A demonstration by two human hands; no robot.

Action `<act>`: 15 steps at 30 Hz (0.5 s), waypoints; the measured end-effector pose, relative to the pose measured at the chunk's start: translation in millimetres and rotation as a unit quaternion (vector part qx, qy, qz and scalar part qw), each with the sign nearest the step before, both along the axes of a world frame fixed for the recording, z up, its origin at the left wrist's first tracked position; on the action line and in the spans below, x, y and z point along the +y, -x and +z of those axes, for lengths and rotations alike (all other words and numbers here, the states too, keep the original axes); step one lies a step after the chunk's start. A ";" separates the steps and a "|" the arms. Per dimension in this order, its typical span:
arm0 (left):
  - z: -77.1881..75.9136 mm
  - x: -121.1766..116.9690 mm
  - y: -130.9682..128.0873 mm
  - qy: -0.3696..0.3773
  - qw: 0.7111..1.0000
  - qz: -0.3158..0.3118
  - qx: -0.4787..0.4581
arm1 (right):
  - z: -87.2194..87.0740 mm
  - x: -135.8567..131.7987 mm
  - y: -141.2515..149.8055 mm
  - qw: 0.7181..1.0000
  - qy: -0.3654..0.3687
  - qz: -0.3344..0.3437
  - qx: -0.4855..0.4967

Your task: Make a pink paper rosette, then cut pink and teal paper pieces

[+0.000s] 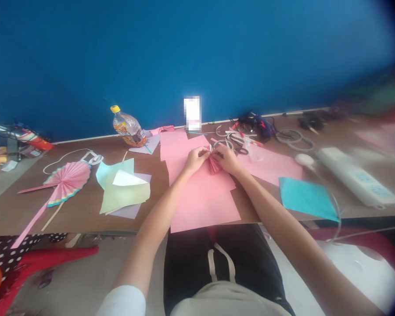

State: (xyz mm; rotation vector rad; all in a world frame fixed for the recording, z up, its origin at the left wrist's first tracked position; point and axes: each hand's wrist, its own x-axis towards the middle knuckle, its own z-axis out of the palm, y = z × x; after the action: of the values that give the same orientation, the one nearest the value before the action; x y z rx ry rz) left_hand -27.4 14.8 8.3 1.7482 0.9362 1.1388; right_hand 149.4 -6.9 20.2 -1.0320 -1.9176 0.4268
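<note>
A brown wooden table (85, 215) carries overlapping pink paper sheets (200, 210) at its middle; a pleated pink paper fan (67, 177) lies left of them. A rectangular teal paper sheet (306, 197) and a long white power strip (355, 175) lie to the right.

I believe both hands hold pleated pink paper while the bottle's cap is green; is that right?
Almost: the head view shows that the cap on the bottle is yellow, not green. The left hand and right hand do hold pleated pink paper.
</note>
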 end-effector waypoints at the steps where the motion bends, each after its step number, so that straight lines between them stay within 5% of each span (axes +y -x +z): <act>1: -0.2 0.1 0.0 0.001 1.000 0.000 -0.001 | 0.0 0.0 -0.1 1.000 0.000 0.002 -0.002; 15: -2.3 1.7 0.3 0.012 1.000 0.000 -0.010 | -2.9 2.0 -4.2 1.000 0.025 0.017 0.006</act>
State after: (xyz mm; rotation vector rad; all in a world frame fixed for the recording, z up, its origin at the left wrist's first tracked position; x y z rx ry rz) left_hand -27.8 16.5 6.0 1.7146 0.9347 1.1399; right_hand 153.6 -4.9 17.3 -1.0279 -1.9238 0.5014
